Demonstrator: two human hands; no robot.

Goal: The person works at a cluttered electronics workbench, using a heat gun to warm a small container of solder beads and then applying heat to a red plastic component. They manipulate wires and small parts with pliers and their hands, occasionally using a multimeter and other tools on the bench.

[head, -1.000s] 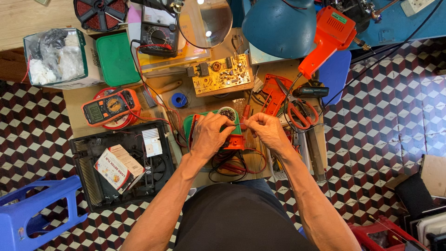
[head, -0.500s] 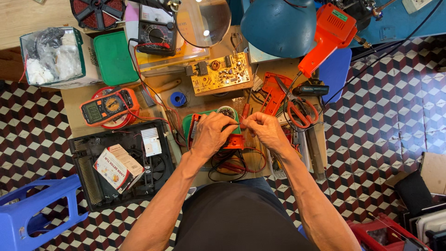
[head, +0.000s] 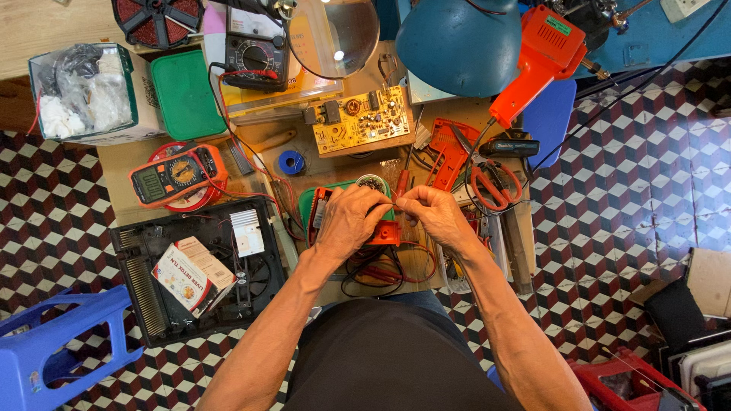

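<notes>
At the frame's centre, the left hand (head: 352, 221) clamps down over a red and green device (head: 384, 232), while the right hand (head: 434, 215) pinches a thin red probe (head: 401, 185) above it. An orange multimeter (head: 177, 175) lies at left, a yellow circuit board (head: 362, 122) above.

Single view, from a camera worn on the person's head. It faces almost straight down over the dark-shirted torso and both forearms onto a low table (head: 114, 171) crowded with tools. The hands (head: 396, 217) sit just above frame centre, at arm's length. The far table edge lies along the top, checkered floor tiles (head: 624, 190) fill both sides, and a blue stool (head: 57, 342) occupies the lower left corner.
</notes>
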